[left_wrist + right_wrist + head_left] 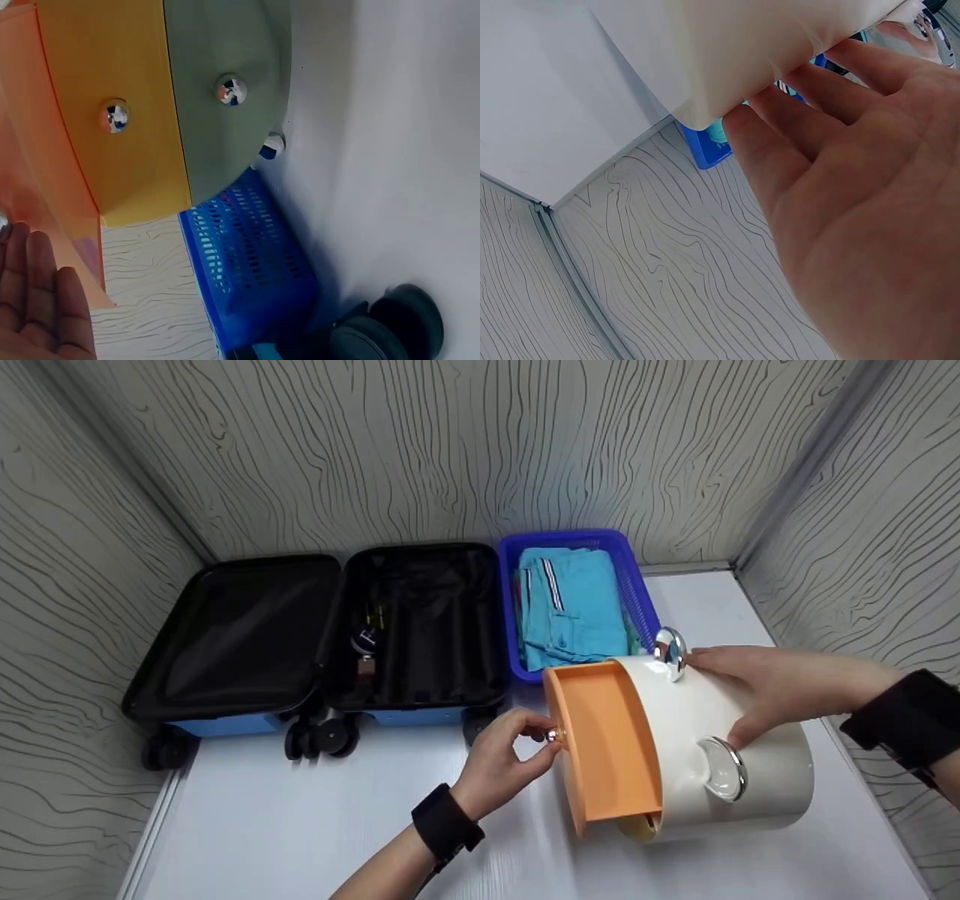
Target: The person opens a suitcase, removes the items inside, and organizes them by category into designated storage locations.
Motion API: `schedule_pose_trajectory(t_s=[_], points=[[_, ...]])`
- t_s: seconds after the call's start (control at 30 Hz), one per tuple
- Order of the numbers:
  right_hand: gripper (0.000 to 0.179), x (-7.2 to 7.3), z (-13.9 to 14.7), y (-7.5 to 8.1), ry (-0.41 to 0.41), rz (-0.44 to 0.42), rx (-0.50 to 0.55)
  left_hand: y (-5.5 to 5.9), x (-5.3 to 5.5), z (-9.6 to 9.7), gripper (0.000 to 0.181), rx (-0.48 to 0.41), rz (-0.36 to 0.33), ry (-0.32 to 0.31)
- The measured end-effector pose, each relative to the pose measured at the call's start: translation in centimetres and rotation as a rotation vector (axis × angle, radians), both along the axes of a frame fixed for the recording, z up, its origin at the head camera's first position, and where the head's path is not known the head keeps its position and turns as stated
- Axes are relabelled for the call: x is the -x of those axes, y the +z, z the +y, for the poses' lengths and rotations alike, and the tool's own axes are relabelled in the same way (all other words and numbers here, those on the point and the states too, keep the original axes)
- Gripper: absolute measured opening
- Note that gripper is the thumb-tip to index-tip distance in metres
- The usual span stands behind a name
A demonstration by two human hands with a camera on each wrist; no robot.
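A white rounded drawer cabinet [705, 720] lies on its side, its silver-rimmed feet facing up. Its orange drawer [611, 742] is pulled partway out, and the visible part of the tray holds nothing. With thumb and index finger, my left hand [499, 761] pinches the small silver knob [553, 734] on that drawer's front. My right hand [780, 690] rests spread on the cabinet body, thumb near one foot [724, 769] and fingers reaching over the far side. In the left wrist view, a yellow drawer [112, 165] and a green drawer [225, 142] sit closed beside the orange one.
A blue basket [637, 585] with folded turquoise clothing [574, 607] stands behind the cabinet. To its left lies an open suitcase [247, 637], black inside, with small items [367, 643] in one half. Patterned walls [450, 450] enclose the white table [315, 825].
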State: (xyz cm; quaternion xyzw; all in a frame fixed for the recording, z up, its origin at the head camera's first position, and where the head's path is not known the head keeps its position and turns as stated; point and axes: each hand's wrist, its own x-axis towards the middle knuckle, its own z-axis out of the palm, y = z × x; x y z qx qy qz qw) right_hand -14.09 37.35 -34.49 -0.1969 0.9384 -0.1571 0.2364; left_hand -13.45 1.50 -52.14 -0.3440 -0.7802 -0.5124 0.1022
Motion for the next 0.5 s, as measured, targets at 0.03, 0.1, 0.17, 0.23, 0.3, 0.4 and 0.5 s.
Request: schedule_pose_trajectory(t_s=[0.03,0.1,0.17,0.23,0.3,0.4,0.5], points=[[0.114,0.0,0.0,0.0,0.0,-0.002,0.002,0.0,0.0,-0.2,0.019,-0.003,-0.003,0.004],[0.114,0.0,0.0,0.0,0.0,-0.006,0.006,-0.1,0.0,-0.4,0.02,-0.009,-0.011,0.009],[0.115,0.0,0.1,0.0,0.003,-0.003,0.001,-0.2,0.0,-0.5,0.02,-0.019,-0.022,0.007],[0.114,0.0,0.1,0.0,-0.002,-0.008,0.004,-0.4,-0.1,-0.6,0.021,-0.029,-0.026,0.001],[0.114,0.0,0.0,0.1,-0.006,-0.009,0.003,-0.6,-0.1,-0.6,0.021,-0.036,-0.034,-0.005],[0.114,-0.1,0.0,0.1,-0.015,-0.016,0.001,-0.9,-0.1,-0.6,0.022,-0.047,-0.044,-0.013],[0.117,-0.1,0.0,0.1,-0.015,-0.011,-0.007,-1.1,-0.1,-0.7,0.024,-0.052,-0.059,-0.027]])
